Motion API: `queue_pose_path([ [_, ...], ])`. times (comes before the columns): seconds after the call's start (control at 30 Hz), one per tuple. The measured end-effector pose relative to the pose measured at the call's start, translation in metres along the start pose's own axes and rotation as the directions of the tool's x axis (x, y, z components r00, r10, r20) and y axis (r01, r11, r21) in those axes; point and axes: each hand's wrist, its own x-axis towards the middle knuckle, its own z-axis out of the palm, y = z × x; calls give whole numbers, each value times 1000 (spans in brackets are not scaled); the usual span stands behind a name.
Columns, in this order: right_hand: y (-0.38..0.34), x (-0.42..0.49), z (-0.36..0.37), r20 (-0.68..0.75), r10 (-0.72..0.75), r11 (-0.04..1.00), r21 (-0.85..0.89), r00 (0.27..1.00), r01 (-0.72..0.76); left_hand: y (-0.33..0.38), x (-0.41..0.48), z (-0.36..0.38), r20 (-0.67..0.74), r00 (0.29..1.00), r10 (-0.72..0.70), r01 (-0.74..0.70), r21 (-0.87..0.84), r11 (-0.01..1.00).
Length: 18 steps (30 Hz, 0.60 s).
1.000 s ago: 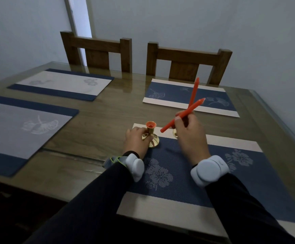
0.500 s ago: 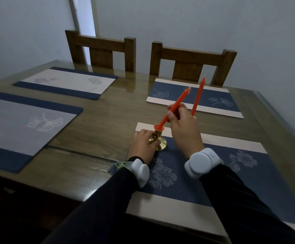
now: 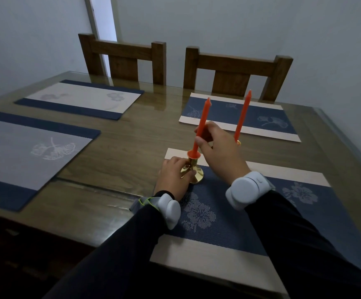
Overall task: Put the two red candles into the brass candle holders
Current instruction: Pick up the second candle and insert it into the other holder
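A red candle (image 3: 201, 125) stands nearly upright with its lower end in the red-rimmed cup of the near brass holder (image 3: 193, 169). My right hand (image 3: 216, 149) pinches this candle at mid-height. My left hand (image 3: 173, 175) grips the holder's stem and base on the near blue placemat (image 3: 229, 223). A second red candle (image 3: 242, 116) stands upright behind my right hand; only a sliver of its brass holder (image 3: 238, 143) shows, the rest is hidden by the hand.
The wooden table (image 3: 115, 167) carries three more placemats: two pale ones at the left (image 3: 24, 152) (image 3: 82, 99) and a blue one at the back right (image 3: 268, 119). Two wooden chairs (image 3: 123, 59) (image 3: 235, 72) stand against the far edge, near the wall.
My right hand swung the tilted candle upright and lowered its end into the near holder. The left hand kept its grip on that holder. The other candle stayed standing.
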Motion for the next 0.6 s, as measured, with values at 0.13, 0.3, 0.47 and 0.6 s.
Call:
queue_pose_path([
  [0.13,0,3,-2,72,9,1000,12,997,-10,2,1,-1,5,1000,3,-3,-2,1000],
  [0.3,1,6,-5,134,22,1000,14,991,-24,2,1,0,3,1000,9,-9,5,1000],
  [0.47,3,7,-3,126,13,1000,6,992,-13,1,1,0,9,1000,7,-8,3,1000],
  [0.6,6,8,-1,123,17,1000,25,992,-20,1,2,1,10,1000,6,-6,2,1000],
])
